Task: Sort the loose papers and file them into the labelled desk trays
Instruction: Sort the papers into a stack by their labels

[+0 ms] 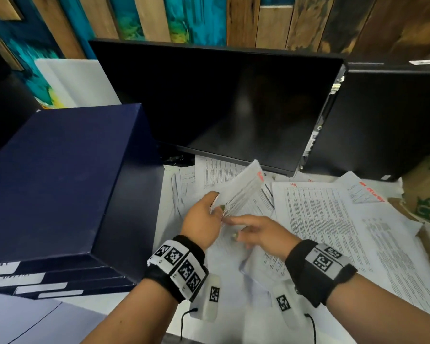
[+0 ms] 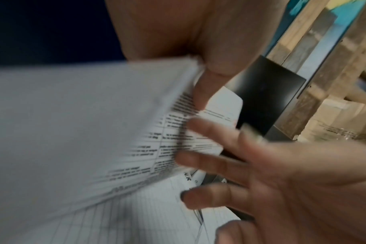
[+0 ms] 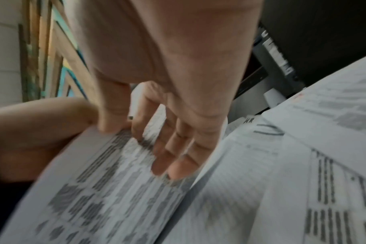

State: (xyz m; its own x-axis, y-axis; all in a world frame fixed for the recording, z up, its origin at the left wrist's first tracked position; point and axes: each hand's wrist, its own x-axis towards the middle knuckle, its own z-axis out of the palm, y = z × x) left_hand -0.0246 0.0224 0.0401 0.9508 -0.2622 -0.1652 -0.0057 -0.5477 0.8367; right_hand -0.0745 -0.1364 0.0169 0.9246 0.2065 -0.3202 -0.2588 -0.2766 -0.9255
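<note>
My left hand [image 1: 216,207] grips a lifted sheaf of printed papers [image 1: 241,189] by its near corner, and its thumb [image 2: 200,92] lies on the top sheet [image 2: 83,118]. The sheaf tilts up towards the monitor, with a red mark near its far end. My right hand [image 1: 230,228] reaches in from the right with fingers straight and spread. Its fingertips [image 3: 167,166] touch the printed face of the sheaf [image 3: 107,189]. More loose printed sheets [image 1: 333,224] are spread over the desk underneath. Dark blue stacked trays [image 1: 60,184] with white labels [image 1: 23,278] stand at the left.
A black monitor [image 1: 221,103] stands right behind the papers, with a black computer tower [image 1: 387,115] to its right. Cardboard boxes [image 1: 427,194] sit at the far right. A white panel [image 1: 80,80] leans on the wooden wall at the back left.
</note>
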